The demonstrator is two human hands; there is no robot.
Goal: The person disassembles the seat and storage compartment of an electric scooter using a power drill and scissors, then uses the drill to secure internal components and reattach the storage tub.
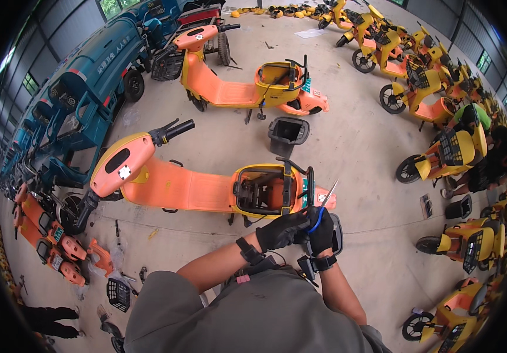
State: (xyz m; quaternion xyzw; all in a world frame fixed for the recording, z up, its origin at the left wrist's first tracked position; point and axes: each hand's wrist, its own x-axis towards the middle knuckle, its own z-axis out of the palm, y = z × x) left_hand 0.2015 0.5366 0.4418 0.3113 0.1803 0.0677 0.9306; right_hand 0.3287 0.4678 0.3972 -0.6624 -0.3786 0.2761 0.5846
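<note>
My right hand [320, 235], in a black glove, is closed round a blue-handled tool [328, 194] with a long, pointed metal end angled upward. My left hand [280, 229], also gloved, is curled close beside it at the tool's lower part; whatever is in its fingers is hidden. Both hands are in front of the rear of a pink and yellow scooter [186, 188], whose open seat compartment [262, 166] shows dark parts inside. A dark bin [337, 229] stands partly hidden behind my right hand.
Another scooter [236, 94] and a bin [288, 135] stand ahead. Teal vehicles [89, 82] line the left, near fallen pink scooters [47, 235] and a black basket [118, 294]. Yellow scooters [427, 94] line the right, where people [488, 165] are among them. Someone's dark-clad legs [53, 317] show lower left.
</note>
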